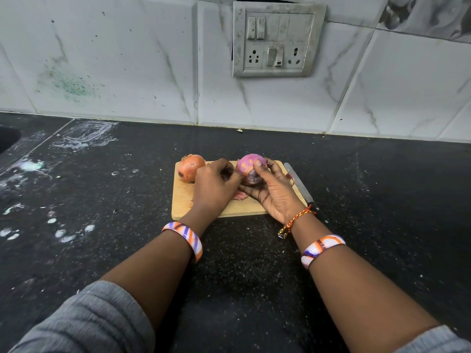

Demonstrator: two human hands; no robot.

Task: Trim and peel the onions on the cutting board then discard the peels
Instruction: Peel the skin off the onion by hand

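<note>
Black speckled stone counter (254,250), smeared white at your left, white marbled tiles and a grubby switch plate (277,39) behind. On it sits a pale wooden cutting board (182,200).

Your right hand (274,192) cups the half-peeled purple onion (248,165) from below and behind, thumb pressed on its top, just above the board. Your left hand (215,184) has its fingers curled in at the onion's near side, apparently pinching a strip of skin; the fingertips are hidden, so the exact hold is unclear.

The unpeeled orange-brown onion (191,170) rests at the board's far left corner, untouched. A loose scrap of purple peel (240,196) lies on the board under your hands. The steel knife (298,183) lies along the board's right edge, beside your right wrist.

Risks, judged:
- Skin tears short, leaving patches, if you pull too fast.
- Your right wrist may nudge the knife.
- The brown onion, round and near the edge, may roll off if the board is bumped.
- Peels could scatter onto the counter.
</note>
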